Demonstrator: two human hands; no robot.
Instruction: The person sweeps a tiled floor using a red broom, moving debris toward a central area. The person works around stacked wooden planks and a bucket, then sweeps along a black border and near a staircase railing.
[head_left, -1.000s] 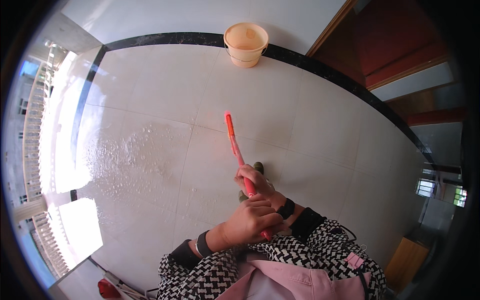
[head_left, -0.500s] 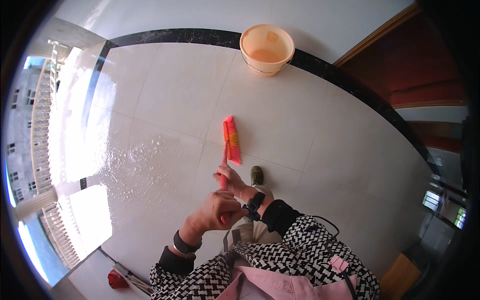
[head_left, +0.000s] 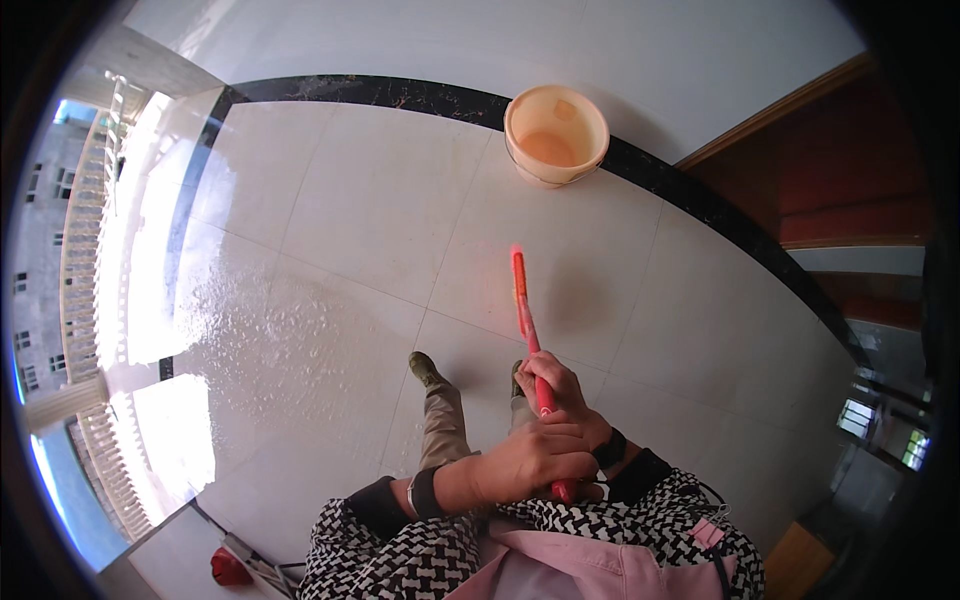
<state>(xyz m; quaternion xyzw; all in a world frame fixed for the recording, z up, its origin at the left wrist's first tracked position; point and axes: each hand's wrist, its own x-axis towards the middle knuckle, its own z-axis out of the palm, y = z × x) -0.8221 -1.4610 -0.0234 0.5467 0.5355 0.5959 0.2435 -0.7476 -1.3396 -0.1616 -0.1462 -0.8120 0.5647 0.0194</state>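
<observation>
The floor [head_left: 370,190] is pale, glossy tile with thin joints. A wet patch [head_left: 270,335] dotted with drops spreads over its left part. A peach bucket [head_left: 556,140] with a thin handle stands at the far side, and olive shoes [head_left: 425,370] nearer, around the middle.

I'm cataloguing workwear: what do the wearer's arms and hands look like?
The left hand and right hand are ungloved. There is a dark wristband on either side, the left one silvery-edged. The sleeves are patterned black and white, with plain black cuffs.
</observation>
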